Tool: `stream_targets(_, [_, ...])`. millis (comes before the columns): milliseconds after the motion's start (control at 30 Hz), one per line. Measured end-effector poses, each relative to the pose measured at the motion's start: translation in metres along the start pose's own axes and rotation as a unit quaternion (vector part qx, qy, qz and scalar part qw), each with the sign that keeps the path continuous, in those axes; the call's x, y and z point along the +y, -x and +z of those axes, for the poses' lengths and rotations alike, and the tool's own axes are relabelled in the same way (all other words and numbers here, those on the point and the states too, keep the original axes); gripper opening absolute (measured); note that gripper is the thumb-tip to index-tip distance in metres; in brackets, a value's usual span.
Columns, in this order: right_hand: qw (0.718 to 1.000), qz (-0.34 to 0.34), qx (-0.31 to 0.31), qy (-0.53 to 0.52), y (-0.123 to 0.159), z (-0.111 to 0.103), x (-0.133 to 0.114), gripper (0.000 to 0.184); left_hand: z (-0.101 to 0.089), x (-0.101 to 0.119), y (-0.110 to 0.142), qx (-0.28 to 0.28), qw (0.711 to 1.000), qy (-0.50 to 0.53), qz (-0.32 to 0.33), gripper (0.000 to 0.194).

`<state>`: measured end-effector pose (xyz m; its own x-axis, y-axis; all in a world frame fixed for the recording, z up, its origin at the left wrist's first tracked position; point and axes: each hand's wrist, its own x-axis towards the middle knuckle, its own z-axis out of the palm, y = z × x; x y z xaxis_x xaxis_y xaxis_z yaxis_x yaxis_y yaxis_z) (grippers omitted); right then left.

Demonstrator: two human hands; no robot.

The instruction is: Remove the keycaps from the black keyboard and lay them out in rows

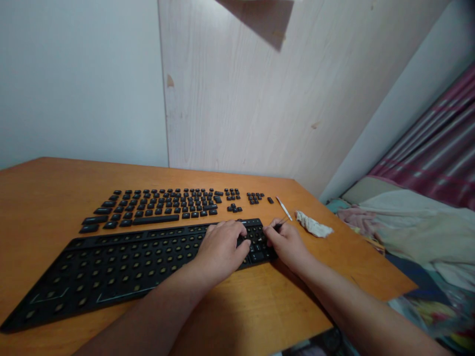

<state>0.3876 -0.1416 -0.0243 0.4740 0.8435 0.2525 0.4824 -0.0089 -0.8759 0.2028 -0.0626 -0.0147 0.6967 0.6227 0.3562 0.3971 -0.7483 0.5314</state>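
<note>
A black keyboard [148, 262] lies across the desk, most of its keycaps off and its pale key sockets bare. Some keycaps [258, 256] still sit at its right end. My left hand [222, 244] rests palm down over the right part of the board, fingers bent and thumb apart, with nothing visible in it. At the right end of the keyboard, my right hand [285, 242] pinches a thin dark-handled tool [278, 226] with a slim metal tip pointing up to the right. Its exact kind is hard to make out.
Loose black keycaps [156, 219] lie in rows behind the keyboard, laid out like its key layout. A white-and-red slender stick [284, 208] and a crumpled white cloth [313, 225] are to the right. Beyond the wooden desk [356, 267] is a bed with bedding [408, 222]; a wall [237, 99] stands behind.
</note>
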Motion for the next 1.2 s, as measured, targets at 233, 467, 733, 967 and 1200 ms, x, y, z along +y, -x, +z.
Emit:
stream_targets(233, [0.994,0.068,0.024,-0.085,-0.002,0.000,0.006,0.030,0.000,0.000,0.002,-0.009,1.000,-0.013,0.007,0.011])
stream_targets(467, [0.995,0.059,0.015,-0.079,-0.004,-0.002,0.011,0.031,-0.001,0.002,0.003,-0.013,1.000,-0.027,0.007,0.013])
stream_targets(733, [0.999,-0.005,-0.036,-0.016,0.003,0.000,0.005,0.027,0.000,0.003,0.002,-0.013,0.999,-0.037,0.019,0.011])
stream_targets(967, [0.995,-0.038,-0.054,0.078,0.005,0.001,0.009,0.027,0.000,0.004,0.003,-0.012,0.999,-0.044,0.026,0.010])
stream_targets(1200, [0.989,-0.091,-0.021,0.116,0.003,0.002,0.007,0.012,-0.002,0.007,0.004,-0.019,0.998,-0.048,0.024,0.008])
